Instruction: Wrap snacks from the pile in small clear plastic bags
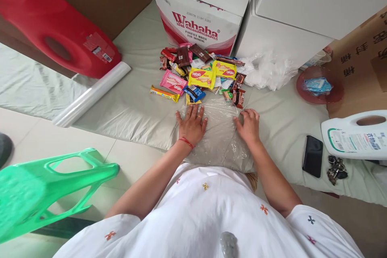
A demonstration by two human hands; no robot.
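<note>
A sheet of clear plastic film (217,141) lies on the cloth-covered surface in front of my body. My left hand (192,126) rests flat on its left part, fingers spread. At the right side of the film, my right hand (249,127) touches it with bent fingers, thumb apart from them. Just beyond both hands is a pile of wrapped snacks, with yellow wafer packs (202,77), a pink wafer pack (173,82), a blue packet (194,93), a yellow-orange stick packet (165,93) and dark brown chocolate packets (200,53).
A Wahaba-type water carton (198,24) stands behind the snacks, with crumpled clear bags (269,70) beside it. Left are a film roll (93,92), red jug (69,28) and green stool (60,185). Right are a red bowl (305,88), white bottle (353,135), phone (313,156) and keys (336,169).
</note>
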